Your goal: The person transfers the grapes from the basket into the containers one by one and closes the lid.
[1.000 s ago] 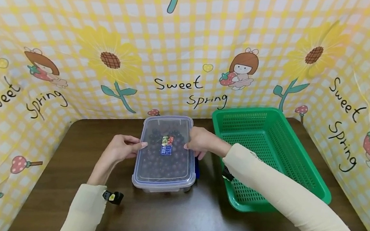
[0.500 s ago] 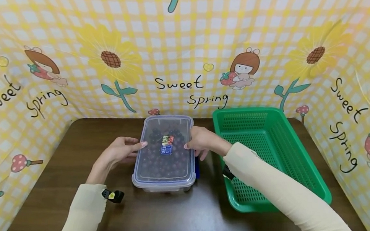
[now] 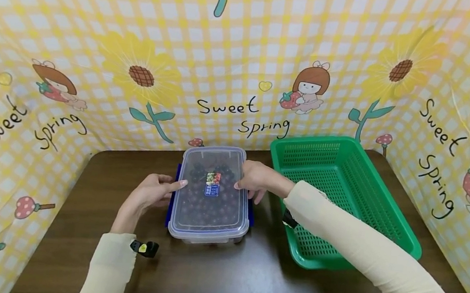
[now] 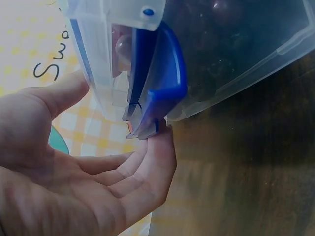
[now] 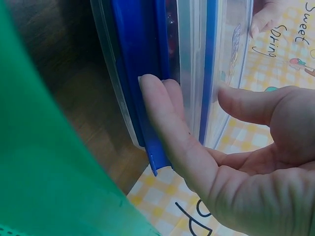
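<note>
A clear plastic food container (image 3: 208, 221) with a blue-rimmed lid and a label (image 3: 212, 184) stands on the table, holding many dark round fruits that look like grapes. At its left side, my left hand (image 3: 150, 194) has the thumb on the lid's edge. In the left wrist view, its fingertips touch the lower end of a blue side latch (image 4: 167, 69), which is swung outward. My right hand (image 3: 256, 179) grips the opposite side, thumb on the lid's edge. Its fingers lie against the other blue latch (image 5: 140, 39), which also stands out from the wall.
A green perforated basket (image 3: 390, 204) stands to the right of the container, under my right forearm. The brown wooden table (image 3: 201, 279) is bounded by a yellow checked cloth (image 3: 239, 39) at the back and sides.
The left blue latch now sticks out along the container's left side, where it was not visible before. The right latch showed throughout. Both hands stay almost in place.
</note>
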`<act>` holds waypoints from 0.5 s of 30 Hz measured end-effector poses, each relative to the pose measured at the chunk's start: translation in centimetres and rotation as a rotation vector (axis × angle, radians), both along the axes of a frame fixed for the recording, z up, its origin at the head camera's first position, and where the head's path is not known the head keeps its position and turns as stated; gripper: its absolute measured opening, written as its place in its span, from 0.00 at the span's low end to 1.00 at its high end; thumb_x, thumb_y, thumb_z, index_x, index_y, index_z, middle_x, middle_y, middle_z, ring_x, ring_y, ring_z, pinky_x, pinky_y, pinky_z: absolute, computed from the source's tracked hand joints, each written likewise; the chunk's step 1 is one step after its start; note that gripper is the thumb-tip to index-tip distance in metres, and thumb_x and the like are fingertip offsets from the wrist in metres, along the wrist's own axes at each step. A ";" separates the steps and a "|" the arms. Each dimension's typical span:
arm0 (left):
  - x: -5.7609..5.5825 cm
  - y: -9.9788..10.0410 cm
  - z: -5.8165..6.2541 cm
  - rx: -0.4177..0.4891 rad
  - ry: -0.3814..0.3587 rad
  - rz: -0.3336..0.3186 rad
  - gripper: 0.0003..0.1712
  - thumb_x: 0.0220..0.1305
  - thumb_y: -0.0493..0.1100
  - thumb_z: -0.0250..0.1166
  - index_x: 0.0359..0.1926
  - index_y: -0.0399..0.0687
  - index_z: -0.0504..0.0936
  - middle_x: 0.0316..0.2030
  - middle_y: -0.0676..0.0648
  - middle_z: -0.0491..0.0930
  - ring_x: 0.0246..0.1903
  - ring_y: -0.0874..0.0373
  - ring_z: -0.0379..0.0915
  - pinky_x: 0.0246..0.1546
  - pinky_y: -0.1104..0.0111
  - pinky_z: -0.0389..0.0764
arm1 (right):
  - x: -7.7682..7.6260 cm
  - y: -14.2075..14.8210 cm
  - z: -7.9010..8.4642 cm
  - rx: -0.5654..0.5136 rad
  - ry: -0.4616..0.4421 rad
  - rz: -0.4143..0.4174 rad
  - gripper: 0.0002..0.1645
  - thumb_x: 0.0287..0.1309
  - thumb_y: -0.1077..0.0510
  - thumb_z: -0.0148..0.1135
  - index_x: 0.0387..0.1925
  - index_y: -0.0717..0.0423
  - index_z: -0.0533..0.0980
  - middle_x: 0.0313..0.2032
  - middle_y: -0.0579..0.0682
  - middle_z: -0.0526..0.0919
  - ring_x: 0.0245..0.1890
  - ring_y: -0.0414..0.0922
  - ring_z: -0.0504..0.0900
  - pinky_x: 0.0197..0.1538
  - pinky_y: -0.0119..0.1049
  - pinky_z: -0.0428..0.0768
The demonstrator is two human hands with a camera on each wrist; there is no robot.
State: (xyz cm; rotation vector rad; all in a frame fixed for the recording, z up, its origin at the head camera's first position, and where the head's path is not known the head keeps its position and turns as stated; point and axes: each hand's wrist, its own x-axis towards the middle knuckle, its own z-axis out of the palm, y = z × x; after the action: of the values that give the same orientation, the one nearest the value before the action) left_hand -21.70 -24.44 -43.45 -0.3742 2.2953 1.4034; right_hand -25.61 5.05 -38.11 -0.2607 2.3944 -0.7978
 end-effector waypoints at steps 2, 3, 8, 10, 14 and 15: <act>0.0 0.0 -0.1 -0.010 -0.005 -0.005 0.63 0.67 0.65 0.70 0.80 0.26 0.50 0.71 0.27 0.69 0.68 0.37 0.74 0.66 0.49 0.81 | 0.1 0.0 -0.1 -0.008 -0.008 -0.003 0.16 0.73 0.58 0.64 0.59 0.57 0.77 0.52 0.59 0.86 0.45 0.58 0.91 0.32 0.47 0.91; 0.1 -0.1 -0.1 -0.016 -0.006 -0.009 0.63 0.67 0.65 0.70 0.80 0.25 0.50 0.71 0.27 0.68 0.68 0.37 0.74 0.66 0.49 0.81 | 0.1 0.0 -0.1 -0.012 -0.010 -0.005 0.16 0.73 0.58 0.64 0.59 0.57 0.77 0.53 0.59 0.86 0.44 0.58 0.91 0.32 0.47 0.91; 0.1 -0.1 0.0 -0.043 0.021 -0.023 0.60 0.67 0.66 0.69 0.79 0.25 0.55 0.72 0.26 0.68 0.69 0.35 0.73 0.68 0.47 0.79 | 0.1 0.0 -0.1 -0.013 -0.007 -0.008 0.17 0.73 0.58 0.64 0.60 0.56 0.77 0.52 0.59 0.86 0.42 0.57 0.91 0.32 0.47 0.91; 0.0 -0.1 0.0 -0.046 0.040 -0.029 0.57 0.68 0.65 0.69 0.77 0.26 0.59 0.71 0.27 0.69 0.68 0.36 0.74 0.68 0.47 0.79 | 0.0 0.0 0.0 -0.012 -0.007 -0.010 0.18 0.73 0.58 0.65 0.60 0.56 0.77 0.52 0.58 0.86 0.42 0.57 0.91 0.32 0.47 0.91; -0.2 0.1 0.0 -0.045 0.070 -0.030 0.50 0.68 0.63 0.70 0.73 0.29 0.67 0.65 0.30 0.77 0.60 0.42 0.81 0.66 0.48 0.81 | -0.1 0.0 0.0 -0.011 -0.012 -0.012 0.19 0.72 0.59 0.65 0.61 0.56 0.77 0.52 0.58 0.85 0.40 0.56 0.91 0.33 0.47 0.91; -0.3 0.1 0.1 -0.043 0.070 -0.026 0.48 0.68 0.62 0.71 0.72 0.30 0.69 0.64 0.31 0.78 0.59 0.44 0.82 0.66 0.49 0.81 | -0.1 0.0 0.1 -0.012 -0.014 -0.011 0.19 0.72 0.59 0.65 0.62 0.56 0.77 0.52 0.58 0.85 0.40 0.55 0.91 0.33 0.47 0.91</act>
State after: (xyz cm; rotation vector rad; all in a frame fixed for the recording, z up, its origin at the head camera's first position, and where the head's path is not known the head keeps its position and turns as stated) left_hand -21.99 -24.36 -43.39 -0.3118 2.3811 1.3773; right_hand -25.72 5.09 -38.02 -0.2455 2.3805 -0.8165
